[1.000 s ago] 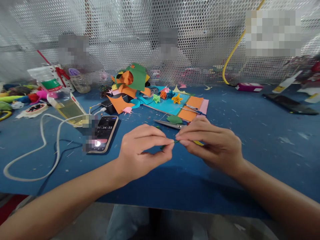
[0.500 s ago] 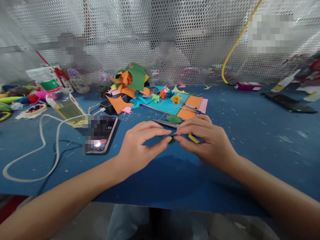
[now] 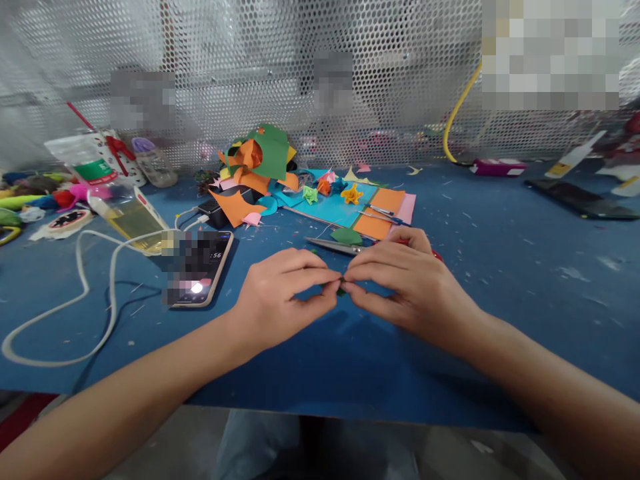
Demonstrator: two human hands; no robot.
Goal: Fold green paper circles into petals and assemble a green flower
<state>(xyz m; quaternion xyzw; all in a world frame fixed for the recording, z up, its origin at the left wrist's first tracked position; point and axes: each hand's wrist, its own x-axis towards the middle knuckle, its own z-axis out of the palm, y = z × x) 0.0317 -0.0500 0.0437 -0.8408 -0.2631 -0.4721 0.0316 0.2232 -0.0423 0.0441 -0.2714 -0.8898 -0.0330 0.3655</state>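
Note:
A small dark green paper piece (image 3: 342, 289) is pinched between the fingertips of both hands, mostly hidden by them. My left hand (image 3: 287, 297) has its thumb and forefinger closed on its left side. From the right, my right hand (image 3: 400, 283) grips the same piece with thumb and fingers. Just behind the hands lie scissors (image 3: 333, 245) with grey blades, their red handles partly covered by my right hand. A green paper leaf shape (image 3: 347, 236) rests behind the blades.
Folded paper flowers (image 3: 352, 194) sit on blue and orange sheets (image 3: 336, 208) at the back. Left are a lit phone (image 3: 204, 270), a white cable (image 3: 113, 293), a tilted bottle (image 3: 131, 220) and paper scraps (image 3: 270, 152). A black phone (image 3: 583, 199) lies far right.
Both hands have shifted slightly left and turned, covering more of the green piece. The yellow strip beside my right hand is now out of sight, and some red scissor handle shows.

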